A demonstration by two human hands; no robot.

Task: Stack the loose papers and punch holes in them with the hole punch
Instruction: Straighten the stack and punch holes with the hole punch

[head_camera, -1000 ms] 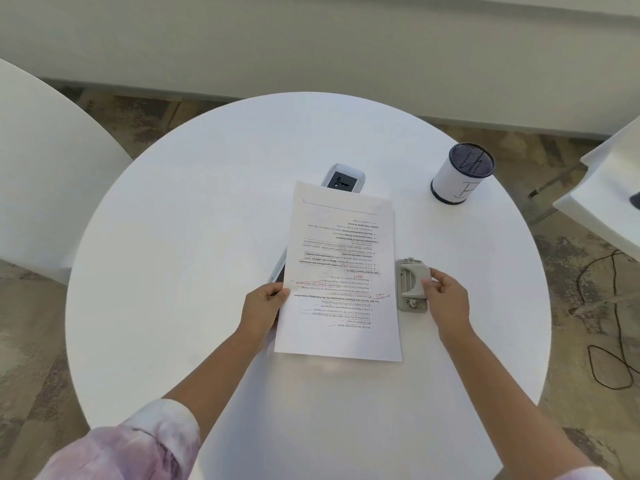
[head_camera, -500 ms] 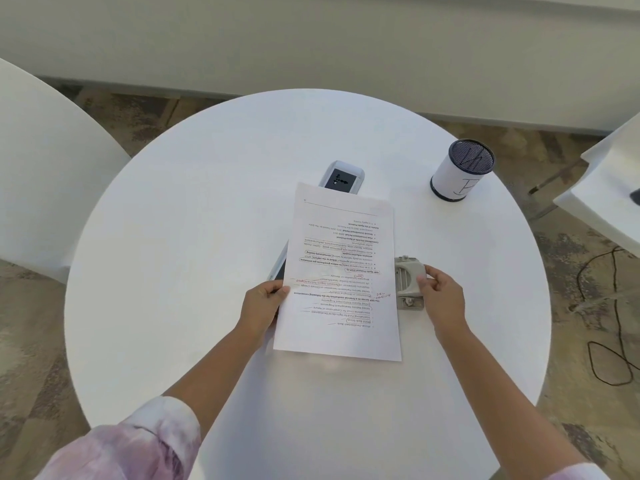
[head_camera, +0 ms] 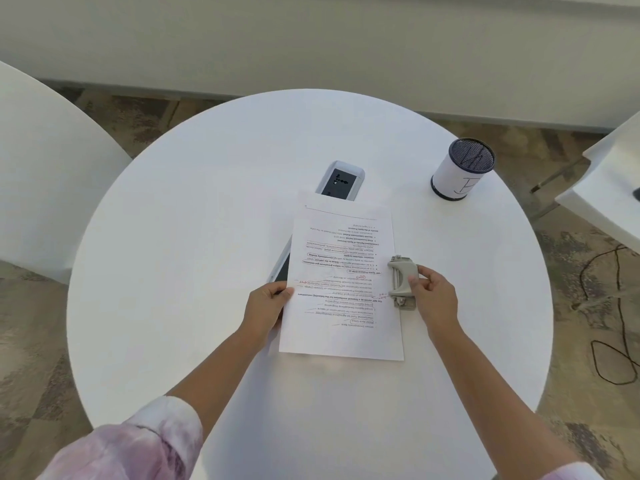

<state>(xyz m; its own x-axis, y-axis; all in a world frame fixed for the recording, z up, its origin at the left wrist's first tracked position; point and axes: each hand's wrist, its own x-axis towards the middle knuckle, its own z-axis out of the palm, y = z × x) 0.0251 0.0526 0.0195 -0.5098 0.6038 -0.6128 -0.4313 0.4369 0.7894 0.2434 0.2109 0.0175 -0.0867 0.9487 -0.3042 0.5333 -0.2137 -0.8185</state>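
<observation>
A stack of printed papers (head_camera: 341,289) with red pen marks lies in the middle of the round white table (head_camera: 173,271), text upside down to me. My left hand (head_camera: 268,304) grips the stack's left edge, thumb on top. A grey metal hole punch (head_camera: 401,282) sits at the stack's right edge, its mouth against the paper. My right hand (head_camera: 433,299) holds the punch by its handle with fingers and thumb curled on it.
A socket box (head_camera: 341,181) is set in the table just beyond the papers, partly covered by them. A white cup with a dark mesh top (head_camera: 462,169) stands at the far right. White chairs (head_camera: 41,188) flank the table; a cable (head_camera: 613,320) lies on the floor to the right.
My right hand has slid the hole punch left, from a small gap beside the papers to their right edge. My left hand keeps its hold on the left edge.
</observation>
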